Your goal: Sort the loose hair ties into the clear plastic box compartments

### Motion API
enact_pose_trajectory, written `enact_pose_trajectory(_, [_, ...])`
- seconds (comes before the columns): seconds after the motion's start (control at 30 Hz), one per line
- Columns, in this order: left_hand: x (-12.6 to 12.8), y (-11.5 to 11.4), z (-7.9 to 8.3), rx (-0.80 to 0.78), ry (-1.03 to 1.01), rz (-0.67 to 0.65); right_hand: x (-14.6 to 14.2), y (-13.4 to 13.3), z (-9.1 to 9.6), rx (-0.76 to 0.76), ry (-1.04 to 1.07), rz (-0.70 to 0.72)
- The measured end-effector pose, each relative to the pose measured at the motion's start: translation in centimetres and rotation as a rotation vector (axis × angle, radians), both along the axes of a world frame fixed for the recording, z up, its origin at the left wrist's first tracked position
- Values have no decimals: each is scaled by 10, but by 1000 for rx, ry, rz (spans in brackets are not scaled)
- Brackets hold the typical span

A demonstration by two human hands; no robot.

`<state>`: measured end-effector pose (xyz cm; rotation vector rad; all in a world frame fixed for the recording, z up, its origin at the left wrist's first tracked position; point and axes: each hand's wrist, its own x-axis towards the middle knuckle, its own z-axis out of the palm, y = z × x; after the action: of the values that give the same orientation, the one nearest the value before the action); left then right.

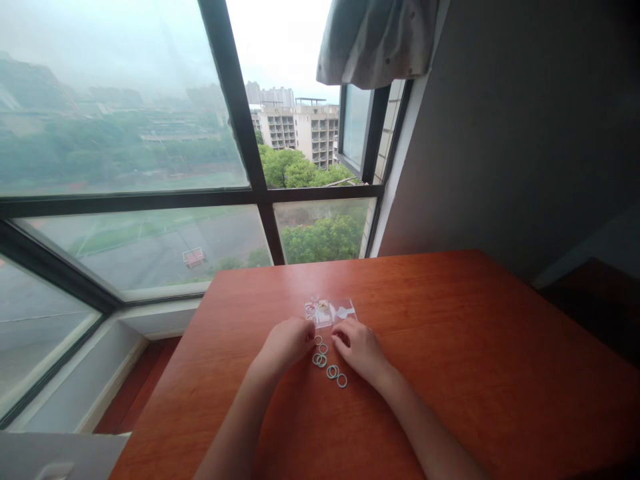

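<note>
Several pale rings [342,381] lie in a loose line on the table, some overlapping. Behind them stands a small clear plastic box [324,321] with its lid [345,312] folded back to the right. Small coloured pieces sit inside the box, too small to name. My left hand [290,341] is closed at the box's front left corner, beside the nearest ring [319,340]; whatever its fingertips hold is hidden. To the right of the rings rests my right hand [361,345], fingers loosely curled, thumb and forefinger slightly apart, with nothing visible between them.
The reddish-brown wooden table [450,347] reaches to the window frame [260,195] at the back. A grey wall [490,147] rises on the right. A curtain [375,43] hangs above the opened window pane [356,127].
</note>
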<state>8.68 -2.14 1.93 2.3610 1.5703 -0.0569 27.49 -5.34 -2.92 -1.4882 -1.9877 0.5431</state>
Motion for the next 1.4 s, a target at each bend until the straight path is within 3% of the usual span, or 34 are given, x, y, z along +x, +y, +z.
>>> enact_pose_trajectory(0.2, [12,-6,-2,-17,-7,-64,0,-1,-1,-2,-52,-4])
enact_pose_trajectory(0.47, [-1,-4,3,-17,-36,-19,-1,-5,5,-5,-137,79])
enact_pose_trajectory(0.67, [-5,2,4,18,-6,191,3,-1,5,-5,-124,31])
enact_pose_trajectory(0.8, [-2,5,-1,82,-61,305,10,3,4,2,-136,-178])
enact_pose_trajectory(0.9, [0,6,-5,76,-55,291,15,6,2,-9,-167,-263])
enact_pose_trajectory(1.4, [2,7,-9,122,-87,233,10,5,1,19,-86,-151])
